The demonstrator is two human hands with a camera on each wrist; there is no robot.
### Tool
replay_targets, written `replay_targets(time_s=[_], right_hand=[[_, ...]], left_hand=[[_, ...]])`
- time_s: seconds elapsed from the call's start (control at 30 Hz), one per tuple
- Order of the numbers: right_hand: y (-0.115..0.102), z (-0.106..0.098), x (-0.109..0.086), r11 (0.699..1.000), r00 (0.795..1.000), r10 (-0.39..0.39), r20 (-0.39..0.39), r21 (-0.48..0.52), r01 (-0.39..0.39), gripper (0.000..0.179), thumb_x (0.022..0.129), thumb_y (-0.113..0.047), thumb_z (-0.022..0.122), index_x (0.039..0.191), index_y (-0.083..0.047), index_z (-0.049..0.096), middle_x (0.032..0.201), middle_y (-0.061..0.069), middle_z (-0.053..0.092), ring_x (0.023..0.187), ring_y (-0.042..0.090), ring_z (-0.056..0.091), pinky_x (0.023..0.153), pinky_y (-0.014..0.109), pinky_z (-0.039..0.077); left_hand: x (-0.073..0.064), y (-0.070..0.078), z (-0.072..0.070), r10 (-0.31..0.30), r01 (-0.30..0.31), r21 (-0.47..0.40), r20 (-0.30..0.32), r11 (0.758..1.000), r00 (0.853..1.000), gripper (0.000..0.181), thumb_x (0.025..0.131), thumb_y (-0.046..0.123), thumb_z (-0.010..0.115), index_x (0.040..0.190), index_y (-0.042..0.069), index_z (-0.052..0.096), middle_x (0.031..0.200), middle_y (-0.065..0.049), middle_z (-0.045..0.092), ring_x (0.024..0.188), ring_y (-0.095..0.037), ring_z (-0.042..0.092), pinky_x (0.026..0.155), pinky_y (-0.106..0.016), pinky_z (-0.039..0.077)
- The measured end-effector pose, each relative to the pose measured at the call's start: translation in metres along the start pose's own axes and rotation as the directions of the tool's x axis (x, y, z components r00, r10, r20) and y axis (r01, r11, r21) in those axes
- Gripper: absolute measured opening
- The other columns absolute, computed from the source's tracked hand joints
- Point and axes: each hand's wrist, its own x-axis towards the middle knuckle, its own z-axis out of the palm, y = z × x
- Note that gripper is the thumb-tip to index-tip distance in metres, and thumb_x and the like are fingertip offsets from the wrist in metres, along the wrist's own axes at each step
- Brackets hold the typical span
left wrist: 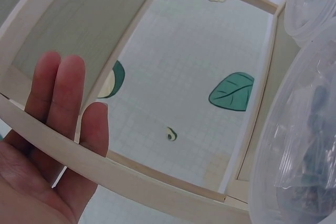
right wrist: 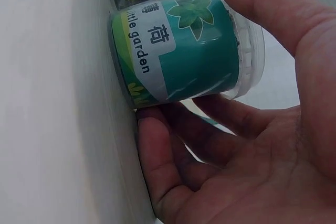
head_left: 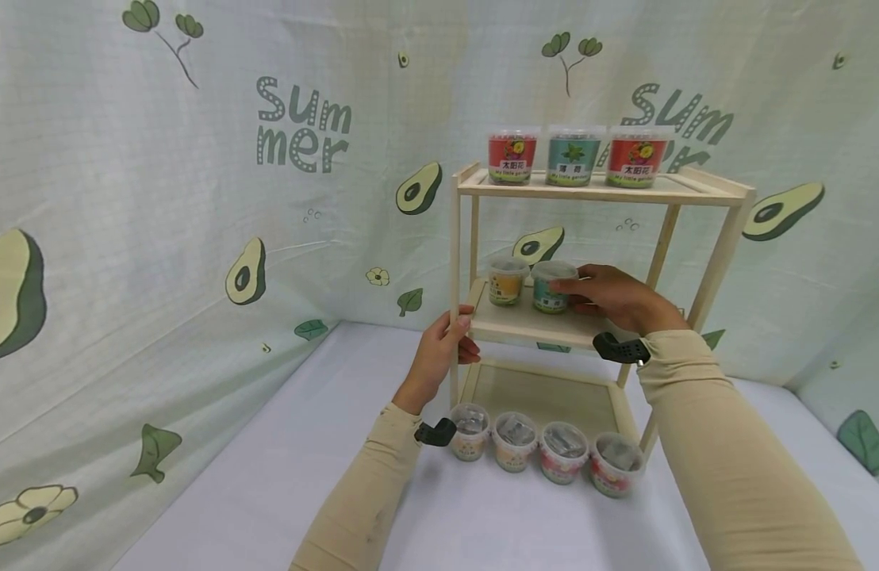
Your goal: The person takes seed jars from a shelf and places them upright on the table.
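The right hand [head_left: 618, 297] grips the teal cup [head_left: 550, 300], its thumb on one side and fingers curled on the other, as the right wrist view shows. The cup is on the middle shelf [head_left: 512, 316] of a wooden rack [head_left: 596, 193], left of that shelf's centre and set in from its front edge. Its axis from base to lid runs upright: the clear lid points up, the base is down at the board, and the label, with its leaf picture, faces the front edge. In the right wrist view, which is turned sideways, the same axis lies across, lid to the right. Whether the base bears fully on the board cannot be told. Just beside it, toward the shelf's left edge, an orange cup [head_left: 506, 287] stands upright too. The left hand [head_left: 443, 345] wraps round the front left post [head_left: 455, 262], near the middle shelf's front left corner. Along the top shelf's front edge stand three upright cups [head_left: 573, 159], red, teal and red. On the white table [head_left: 282, 492], four cups [head_left: 514, 454] line the bottom shelf's front edge, lids up.
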Motion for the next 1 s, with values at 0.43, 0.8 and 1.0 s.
replay_targets(time_s=[0.43, 0.8, 1.0], right_hand=[[0.0004, 0.0005, -0.0032, 1.0, 1.0, -0.002, -0.027, 0.018, 0.002, 0.109, 0.097, -0.042, 0.067, 0.155, 0.005, -0.013, 0.162, 0.025, 0.015, 0.145, 0.034, 0.029, 0.116, 0.045, 0.029], [0.0048, 0.0027, -0.0023, 0.998, 0.998, -0.036, -0.06, 0.054, 0.04, 0.102, 0.097, -0.044, 0.065, 0.157, 0.005, -0.002, 0.157, 0.024, 0.027, 0.14, 0.034, 0.035, 0.114, 0.045, 0.033], [0.0031, 0.0053, -0.0052, 0.996, 0.995, -0.058, -0.083, 0.057, 0.063, 0.092, 0.098, -0.045, 0.064, 0.16, -0.002, 0.01, 0.153, 0.019, 0.035, 0.136, 0.032, 0.041, 0.111, 0.044, 0.038]], left_hand=[[0.0, -0.0015, -0.0006, -0.002, 0.002, 0.008, -0.006, 1.0, 1.0, 0.042, 0.104, 0.041, 0.054, 0.136, 0.013, 0.058, 0.076, -0.013, 0.064, 0.066, -0.021, 0.067, 0.071, -0.038, 0.06], [-0.0012, -0.0014, 0.0, -0.01, 0.011, 0.009, -0.013, 1.0, 1.0, 0.04, 0.105, 0.037, 0.053, 0.136, 0.012, 0.058, 0.076, -0.012, 0.063, 0.066, -0.021, 0.067, 0.071, -0.038, 0.06], [-0.0003, -0.0016, -0.0002, -0.005, 0.005, 0.02, -0.008, 1.0, 1.0, 0.042, 0.105, 0.039, 0.053, 0.137, 0.012, 0.058, 0.078, -0.014, 0.064, 0.066, -0.021, 0.067, 0.071, -0.039, 0.06]])
